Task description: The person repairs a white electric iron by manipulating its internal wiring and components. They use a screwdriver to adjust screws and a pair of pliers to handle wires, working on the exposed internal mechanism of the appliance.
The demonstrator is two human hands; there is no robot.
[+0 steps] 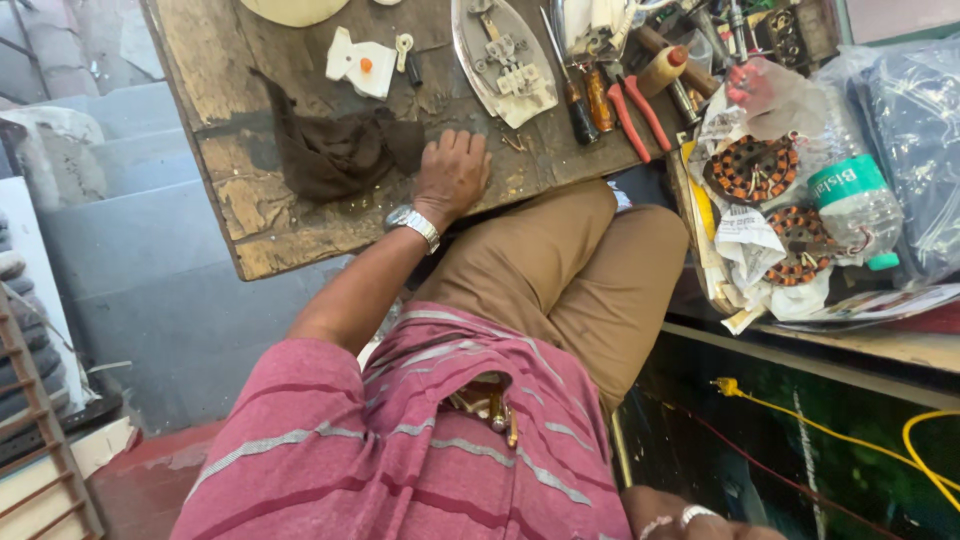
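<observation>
Your right hand (690, 520) sits nearest the lens, at the bottom edge of view, mostly cut off; a ring shows, but whether it is open or closed cannot be told. Your left hand (452, 172) lies palm down on the worn wooden bench (215, 60) near its front edge, fingers together and loosely flat, gripping nothing. Just left of it, touching or nearly so, lies a crumpled dark brown cloth (335, 150). Beyond the fingertips sits an iron soleplate (500, 60) with white terminal parts. Toward the bench's right edge: screwdrivers (580, 95) and red-handled pliers (637, 112). Off the right edge, two copper-wound stators (752, 170) rest among papers, beside a plastic bottle (850, 195).
</observation>
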